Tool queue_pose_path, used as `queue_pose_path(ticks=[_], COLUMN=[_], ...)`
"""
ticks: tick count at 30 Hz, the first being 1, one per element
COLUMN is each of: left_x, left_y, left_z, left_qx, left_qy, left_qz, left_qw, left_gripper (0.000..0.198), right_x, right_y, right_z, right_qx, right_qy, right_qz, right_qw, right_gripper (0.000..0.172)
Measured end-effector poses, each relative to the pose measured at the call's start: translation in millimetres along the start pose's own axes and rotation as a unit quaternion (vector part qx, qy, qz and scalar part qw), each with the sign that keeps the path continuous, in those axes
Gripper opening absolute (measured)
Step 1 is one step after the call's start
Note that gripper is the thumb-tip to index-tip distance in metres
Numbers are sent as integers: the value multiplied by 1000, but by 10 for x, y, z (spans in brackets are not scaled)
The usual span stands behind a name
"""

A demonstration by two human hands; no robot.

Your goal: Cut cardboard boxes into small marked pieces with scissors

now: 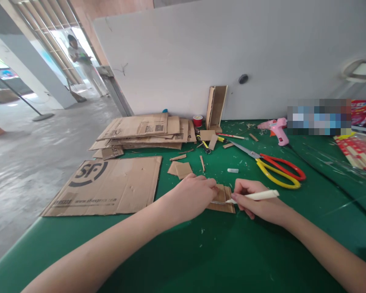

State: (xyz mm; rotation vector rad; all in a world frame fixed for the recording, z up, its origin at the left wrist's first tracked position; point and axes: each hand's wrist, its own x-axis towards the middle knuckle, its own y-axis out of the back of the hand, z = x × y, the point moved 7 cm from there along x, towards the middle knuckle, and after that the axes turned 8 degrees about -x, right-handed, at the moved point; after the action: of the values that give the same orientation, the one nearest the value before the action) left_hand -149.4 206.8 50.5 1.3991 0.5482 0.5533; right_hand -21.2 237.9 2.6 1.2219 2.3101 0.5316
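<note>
My right hand (253,199) grips a white marker pen (264,195), its tip touching the right edge of some small cardboard pieces (220,194). Over the left side of these pieces my left hand (198,193) is closed, fingers curled and holding them on the green table. One piece lies on top of another, and a larger cardboard strip (222,207) shows beneath. A small whitish pen cap (232,170) rests just beyond my hands. Part of the cardboard is hidden under my left fingers.
Cardboard sheets (134,126) are stacked at the back left, with a flat sheet (116,191) in front. Scissors (271,165) with red and yellow handles lie right, near a pink glue gun (279,128). A cardboard channel (217,108) stands against the wall. A person (82,61) stands far left.
</note>
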Motion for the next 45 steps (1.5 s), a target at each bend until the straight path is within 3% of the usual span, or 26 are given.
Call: queue_pose_path(ticks=[13,32,45], left_x=[1,-3,-4], left_y=[-34,-33,-25], left_z=[-23,-20,-28], left_qx=[-7,16,-4], left_qy=[8,-8,-7], left_qz=[-22,-9,-13], left_qw=[1000,1000,1000], left_gripper=[23,31,23], right_x=[30,76,181], right_y=[-31,30,102], right_z=[49,113,34], right_qx=[-27,-3,85], right_qy=[-16,-30,-39], right_qz=[-32,56,91], right_qw=[999,998,991], right_gripper=[20,28,29])
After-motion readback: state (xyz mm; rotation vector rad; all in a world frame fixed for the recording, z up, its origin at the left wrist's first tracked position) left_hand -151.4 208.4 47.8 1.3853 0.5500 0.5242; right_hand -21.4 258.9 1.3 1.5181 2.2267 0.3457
